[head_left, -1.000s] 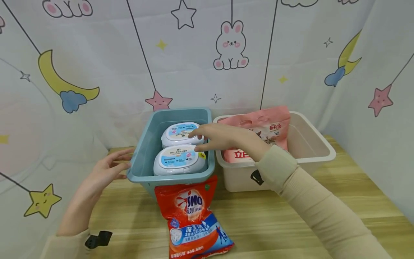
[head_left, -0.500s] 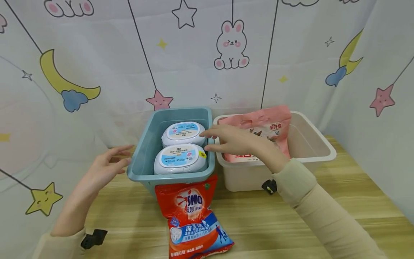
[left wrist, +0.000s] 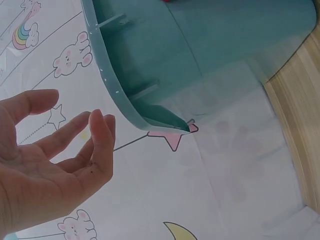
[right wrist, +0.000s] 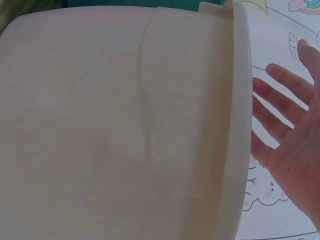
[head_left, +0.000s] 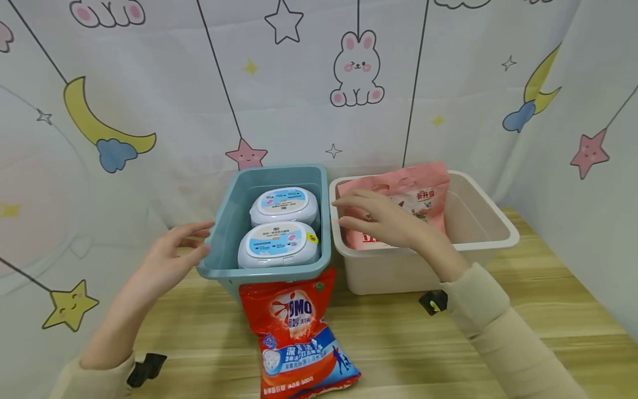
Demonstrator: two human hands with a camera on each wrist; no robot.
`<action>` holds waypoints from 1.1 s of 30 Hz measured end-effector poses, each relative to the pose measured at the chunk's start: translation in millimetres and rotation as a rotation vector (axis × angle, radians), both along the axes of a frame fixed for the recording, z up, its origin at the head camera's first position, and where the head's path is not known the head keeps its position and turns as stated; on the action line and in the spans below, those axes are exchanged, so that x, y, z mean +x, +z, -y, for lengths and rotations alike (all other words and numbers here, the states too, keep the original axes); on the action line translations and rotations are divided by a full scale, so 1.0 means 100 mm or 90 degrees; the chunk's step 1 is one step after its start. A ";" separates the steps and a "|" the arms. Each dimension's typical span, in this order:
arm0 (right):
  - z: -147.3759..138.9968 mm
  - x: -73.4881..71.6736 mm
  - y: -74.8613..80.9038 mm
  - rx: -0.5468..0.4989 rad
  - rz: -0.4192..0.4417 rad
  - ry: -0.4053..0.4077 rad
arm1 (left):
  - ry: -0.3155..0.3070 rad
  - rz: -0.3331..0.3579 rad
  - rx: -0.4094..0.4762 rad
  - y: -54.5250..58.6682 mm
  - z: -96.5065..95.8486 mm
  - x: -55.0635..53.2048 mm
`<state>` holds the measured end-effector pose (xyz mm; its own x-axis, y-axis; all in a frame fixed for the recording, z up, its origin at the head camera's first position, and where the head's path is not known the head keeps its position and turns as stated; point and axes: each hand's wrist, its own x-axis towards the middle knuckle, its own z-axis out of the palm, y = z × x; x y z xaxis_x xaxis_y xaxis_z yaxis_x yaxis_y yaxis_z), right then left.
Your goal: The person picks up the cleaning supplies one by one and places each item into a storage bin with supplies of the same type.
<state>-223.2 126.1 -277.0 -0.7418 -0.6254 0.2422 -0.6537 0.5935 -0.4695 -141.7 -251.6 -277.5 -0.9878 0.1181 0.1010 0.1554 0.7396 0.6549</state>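
Note:
My left hand [head_left: 166,260] hovers at the left rim of a teal plastic bin [head_left: 213,272], its fingers relaxed and holding nothing. Two white oval tubs [head_left: 279,249] with blue-and-white labelled lids sit in that bin, one behind the other. Over the cream bin [head_left: 490,221] my right hand [head_left: 386,221] is held with loosely extended fingers and nothing in its grasp. Behind it, a pink bag [head_left: 431,194] with printed lettering leans inside the cream bin, partly covered by the hand. In the right wrist view, the right hand [right wrist: 295,115] shows spread fingers beyond the bin's rim.
A red-and-blue OMO detergent bag [head_left: 299,338] leans against the front of the teal bin on the wood-grain table [head_left: 408,349]. A white curtain [head_left: 299,94] with rabbits, moons and stars hangs behind and at both sides.
My right hand has moved right, from above the white tubs to over the cream bin. The left hand has shifted only slightly; bins, tubs and bags stay put.

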 end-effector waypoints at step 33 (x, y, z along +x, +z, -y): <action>-0.59 0.46 -0.30 -0.050 -0.194 -0.090 | -0.071 -0.108 -0.039 0.02 -0.50 0.14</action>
<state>-176.8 184.6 -307.2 -0.7057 -0.4920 0.5098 -0.6849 0.6580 -0.3129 -128.2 -201.6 -275.0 -0.9379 0.2366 0.2537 0.3424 0.7494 0.5667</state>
